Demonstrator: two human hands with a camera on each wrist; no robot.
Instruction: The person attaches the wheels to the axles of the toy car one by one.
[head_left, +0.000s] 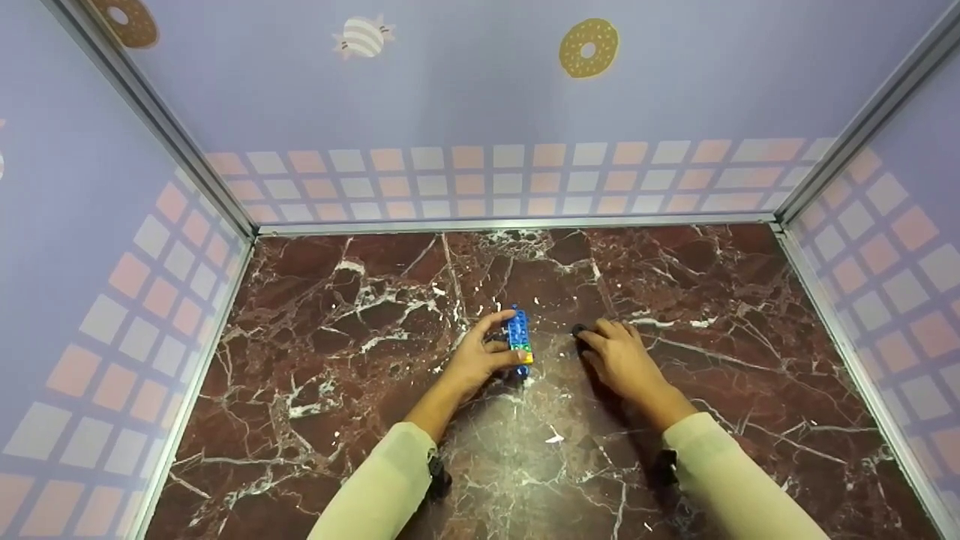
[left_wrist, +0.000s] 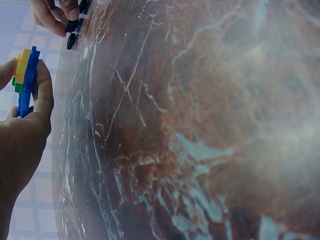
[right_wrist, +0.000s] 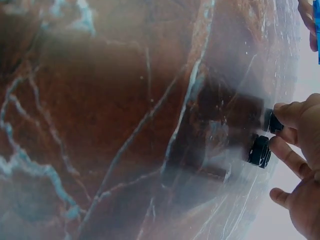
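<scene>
My left hand (head_left: pixel 472 364) grips a small toy-block build, a long blue studded piece (head_left: pixel 518 328) with a green brick and a yellow brick (head_left: pixel 528 359) near its lower end. In the left wrist view the thumb presses the yellow brick (left_wrist: pixel 22 66) while fingers lie behind the blue piece (left_wrist: pixel 29 75). Over to the right, my right hand (head_left: pixel 619 356) is down at the tabletop and pinches a small black toy wheel (right_wrist: pixel 273 121) at its fingertips. Beside that, another black wheel (right_wrist: pixel 260 151) stands on the surface by a fingertip.
Both hands work over a dark red marbled tabletop (head_left: pixel 337 420) with white veins. A back wall (head_left: pixel 480 97) with donut and candy prints rises behind it. Side walls (head_left: pixel 82 300) with metal edging close in the left and right.
</scene>
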